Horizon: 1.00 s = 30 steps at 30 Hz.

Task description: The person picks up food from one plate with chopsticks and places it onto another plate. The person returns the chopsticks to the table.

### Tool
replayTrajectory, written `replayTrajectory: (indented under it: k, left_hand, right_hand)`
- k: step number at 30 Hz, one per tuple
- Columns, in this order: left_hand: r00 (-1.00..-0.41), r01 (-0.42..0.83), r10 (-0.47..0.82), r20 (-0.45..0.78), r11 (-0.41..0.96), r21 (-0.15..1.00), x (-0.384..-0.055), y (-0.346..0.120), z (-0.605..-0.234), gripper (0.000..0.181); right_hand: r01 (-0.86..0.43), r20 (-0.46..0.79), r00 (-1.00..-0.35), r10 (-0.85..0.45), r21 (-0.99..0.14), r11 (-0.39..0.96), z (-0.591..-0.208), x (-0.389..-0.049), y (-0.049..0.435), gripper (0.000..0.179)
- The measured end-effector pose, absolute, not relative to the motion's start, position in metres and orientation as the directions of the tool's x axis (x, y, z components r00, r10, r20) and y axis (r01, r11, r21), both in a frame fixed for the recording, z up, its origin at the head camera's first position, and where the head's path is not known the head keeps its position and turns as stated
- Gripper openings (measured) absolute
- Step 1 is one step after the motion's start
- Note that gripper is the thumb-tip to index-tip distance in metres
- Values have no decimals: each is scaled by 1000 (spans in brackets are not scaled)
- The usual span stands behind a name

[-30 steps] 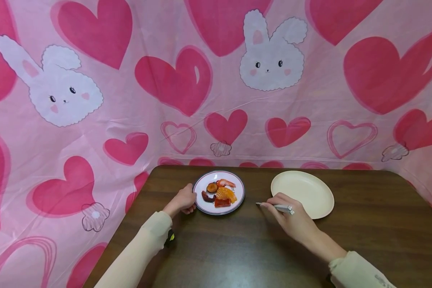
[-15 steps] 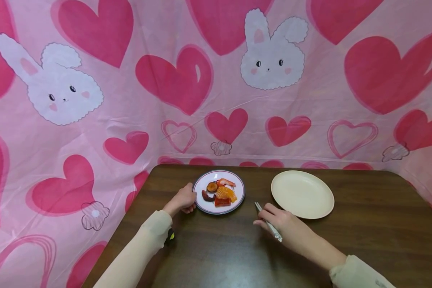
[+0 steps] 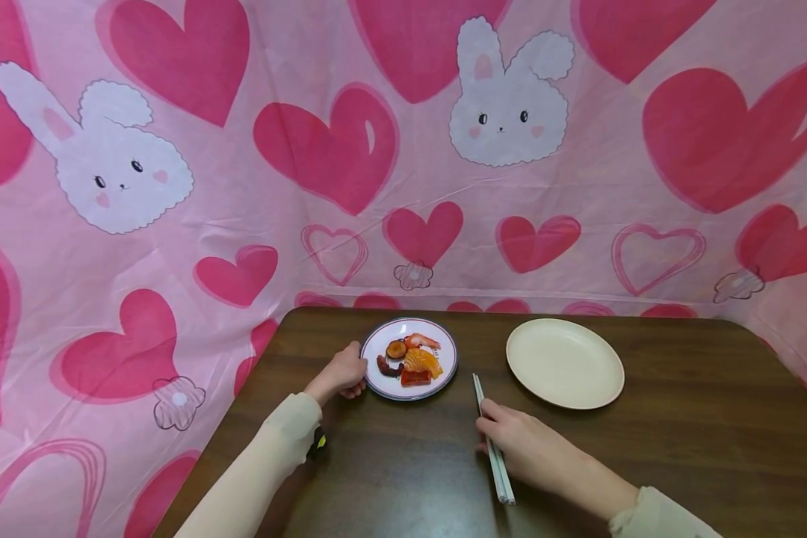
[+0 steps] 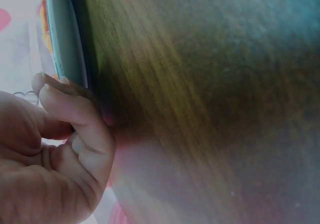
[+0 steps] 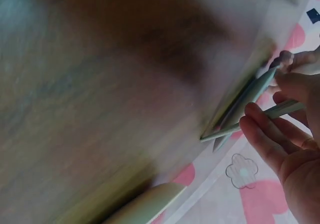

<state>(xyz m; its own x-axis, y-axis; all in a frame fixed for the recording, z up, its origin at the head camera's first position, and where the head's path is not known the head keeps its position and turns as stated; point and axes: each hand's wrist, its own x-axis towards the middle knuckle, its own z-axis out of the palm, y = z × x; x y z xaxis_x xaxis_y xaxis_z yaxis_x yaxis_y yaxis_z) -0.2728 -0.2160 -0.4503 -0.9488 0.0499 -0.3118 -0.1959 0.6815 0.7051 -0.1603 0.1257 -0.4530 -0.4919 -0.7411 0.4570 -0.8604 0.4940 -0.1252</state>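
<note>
In the head view, my left hand holds the left rim of a round white plate edged in blue and red. On the plate lie a shrimp, orange salmon slices, a red slab, a dark curled piece and a round brown piece. The left wrist view has the curled fingers at the plate's edge. My right hand grips a pair of pale chopsticks, their thin tips pointing away, between the white plate and an oval cream plate.
The cream plate stands at the back right of the dark wooden table, with nothing on it. Behind the table hangs a pink cloth with hearts and rabbits.
The right hand has moved down and slightly left, and the chopsticks have swung from lying sideways to pointing away from me. The left hand and both plates have stayed put.
</note>
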Motion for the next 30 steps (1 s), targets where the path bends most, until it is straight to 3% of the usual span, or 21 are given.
replayTrajectory:
  k: [5,30]
  left_hand:
    - [-947,-203,43,-319,687,698,-273,-216,-449,55]
    - [-947,-198,49,-318,690,696,-272,-217,-448,54]
  right_hand:
    - [-851,438,-511,-740,-137,507,-456,-159,123,30]
    - [-860,313,-483,-817,2,510,-460,-160,120,20]
